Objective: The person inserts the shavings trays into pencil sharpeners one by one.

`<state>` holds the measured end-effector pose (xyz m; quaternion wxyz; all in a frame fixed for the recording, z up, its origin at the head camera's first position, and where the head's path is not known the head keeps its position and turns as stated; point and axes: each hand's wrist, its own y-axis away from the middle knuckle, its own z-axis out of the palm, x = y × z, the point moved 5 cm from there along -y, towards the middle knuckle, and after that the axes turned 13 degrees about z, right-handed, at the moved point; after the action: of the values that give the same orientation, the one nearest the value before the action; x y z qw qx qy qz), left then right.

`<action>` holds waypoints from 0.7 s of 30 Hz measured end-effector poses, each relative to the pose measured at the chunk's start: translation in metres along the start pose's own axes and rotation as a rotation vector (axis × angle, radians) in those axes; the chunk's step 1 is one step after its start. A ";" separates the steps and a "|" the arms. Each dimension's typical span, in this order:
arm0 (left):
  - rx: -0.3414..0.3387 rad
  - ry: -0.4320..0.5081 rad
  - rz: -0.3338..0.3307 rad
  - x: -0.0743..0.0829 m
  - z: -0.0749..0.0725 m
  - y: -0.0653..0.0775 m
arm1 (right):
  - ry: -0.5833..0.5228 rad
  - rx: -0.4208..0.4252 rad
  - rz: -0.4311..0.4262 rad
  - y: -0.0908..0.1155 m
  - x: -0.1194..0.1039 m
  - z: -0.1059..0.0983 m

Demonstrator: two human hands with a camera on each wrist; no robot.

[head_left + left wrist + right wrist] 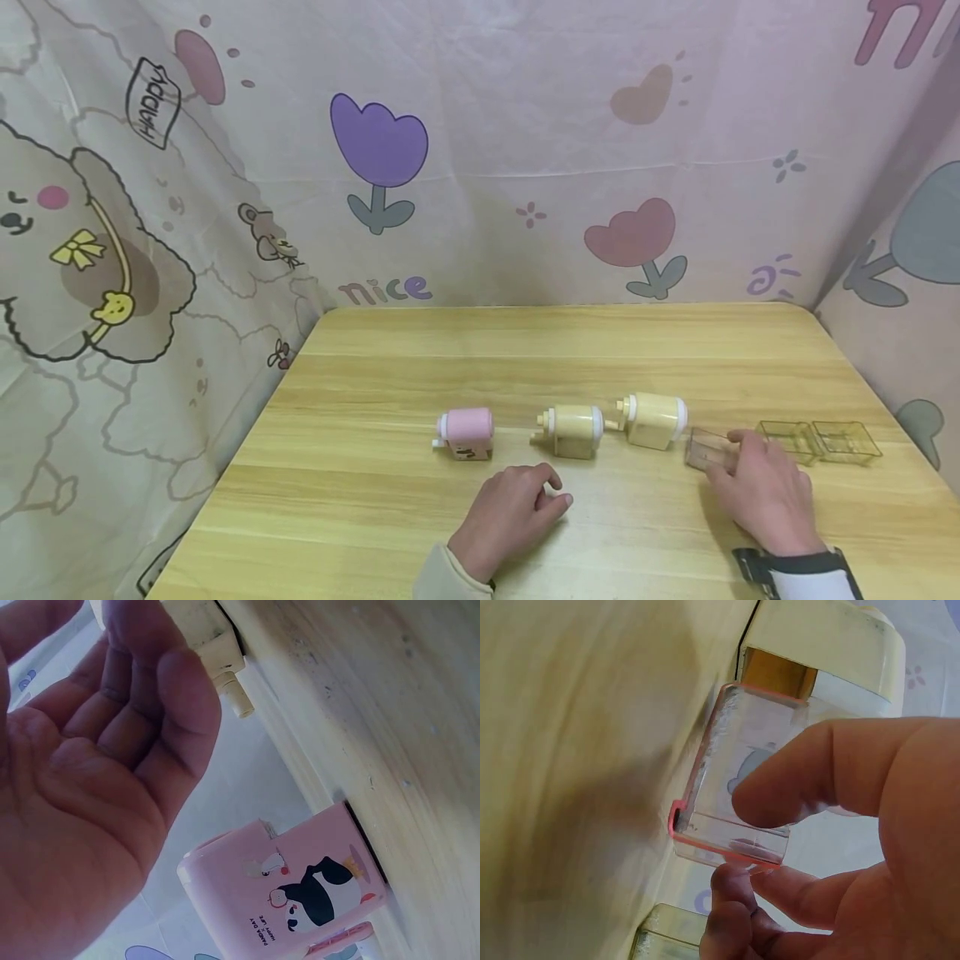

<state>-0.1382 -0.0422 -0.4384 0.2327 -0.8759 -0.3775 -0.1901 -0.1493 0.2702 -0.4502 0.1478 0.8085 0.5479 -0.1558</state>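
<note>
My right hand pinches a clear, pink-edged shavings drawer between thumb and fingers, low over the table. Just beyond the drawer, in the right wrist view, stands a yellow crank pencil sharpener with an opening in its body. My left hand holds nothing, its fingers loosely curled, in front of the sharpeners. Closest to it in the head view are a second yellow sharpener and a pink sharpener. A panda print marks the pink sharpener in the left wrist view.
Two clear yellowish drawers, a nearer-in one and an outer one, sit side by side at the right of the wooden table. Printed cloth hangs behind the table and along both sides.
</note>
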 end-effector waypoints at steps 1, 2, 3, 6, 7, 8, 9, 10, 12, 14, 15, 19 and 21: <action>-0.001 0.000 -0.002 0.000 0.000 0.000 | -0.001 -0.008 -0.001 0.000 0.000 0.000; 0.000 0.000 -0.002 0.000 0.000 0.000 | -0.005 -0.016 -0.004 0.001 0.000 0.000; 0.001 -0.003 -0.002 0.000 0.000 0.000 | -0.008 -0.025 -0.008 0.001 0.000 0.000; 0.007 -0.006 -0.003 0.000 -0.001 0.000 | -0.016 -0.061 -0.021 0.003 -0.002 0.001; 0.007 -0.007 -0.003 0.001 -0.001 0.000 | -0.016 -0.075 -0.023 0.003 -0.002 0.002; 0.007 -0.007 -0.003 0.001 -0.002 0.000 | -0.017 -0.086 -0.027 0.003 -0.003 0.002; 0.006 -0.008 -0.003 0.001 -0.002 0.000 | -0.015 -0.097 -0.032 0.004 -0.003 0.003; 0.004 -0.007 -0.003 0.001 -0.002 0.000 | -0.017 -0.114 -0.032 0.004 -0.003 0.003; -0.002 -0.005 -0.004 0.001 -0.002 0.000 | -0.021 -0.146 -0.043 0.005 -0.004 0.005; -0.005 -0.002 -0.005 0.001 -0.001 0.000 | -0.040 -0.185 -0.058 0.005 -0.005 0.007; -0.006 0.001 -0.007 0.001 -0.002 0.000 | -0.051 -0.203 -0.069 0.005 -0.006 0.008; -0.005 0.008 -0.009 0.002 -0.003 0.000 | -0.091 -0.276 -0.098 0.007 -0.011 0.011; -0.004 0.008 -0.009 0.002 -0.003 0.000 | -0.102 -0.299 -0.105 0.008 -0.012 0.012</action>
<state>-0.1374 -0.0425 -0.4348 0.2315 -0.8739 -0.3803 -0.1954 -0.1467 0.2523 -0.4555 0.2858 0.7388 0.5982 -0.1209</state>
